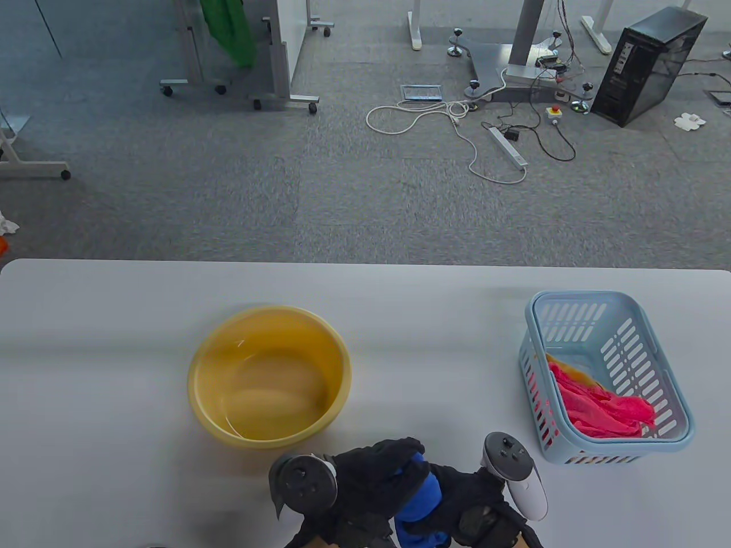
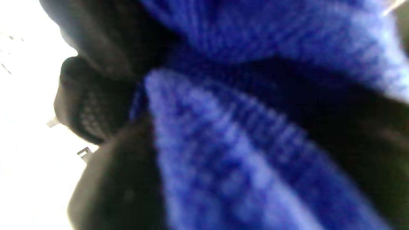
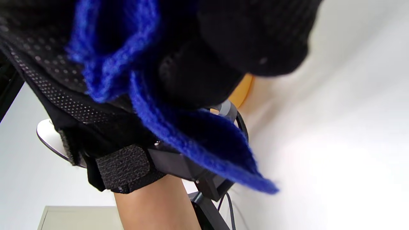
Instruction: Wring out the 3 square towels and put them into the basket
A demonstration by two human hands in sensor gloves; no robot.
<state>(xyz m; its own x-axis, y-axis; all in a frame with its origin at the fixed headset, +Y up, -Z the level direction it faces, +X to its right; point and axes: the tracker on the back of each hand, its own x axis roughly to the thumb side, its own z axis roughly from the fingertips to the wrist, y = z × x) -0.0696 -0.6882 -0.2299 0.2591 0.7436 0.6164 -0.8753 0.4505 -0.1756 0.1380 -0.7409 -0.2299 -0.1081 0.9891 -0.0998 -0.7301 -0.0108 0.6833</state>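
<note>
A blue towel (image 1: pixel 420 502) is bunched between both gloved hands at the table's front edge. My left hand (image 1: pixel 371 479) curls its fingers over the towel's top end. My right hand (image 1: pixel 477 502) grips the lower part from the right. Up close, the blue towel (image 2: pixel 243 127) fills the left wrist view, and a loose corner of the blue towel (image 3: pixel 204 140) hangs below the gloves in the right wrist view. A light blue basket (image 1: pixel 677 394) at the right holds a pink towel (image 1: pixel 599 408) with an orange one (image 1: pixel 574 371) partly under it.
A yellow basin (image 1: pixel 200 371) with water stands left of centre on the white table (image 1: pixel 114 354). Beyond the table's far edge lies grey carpet with cables, desk legs and a black computer case (image 1: pixel 648 65).
</note>
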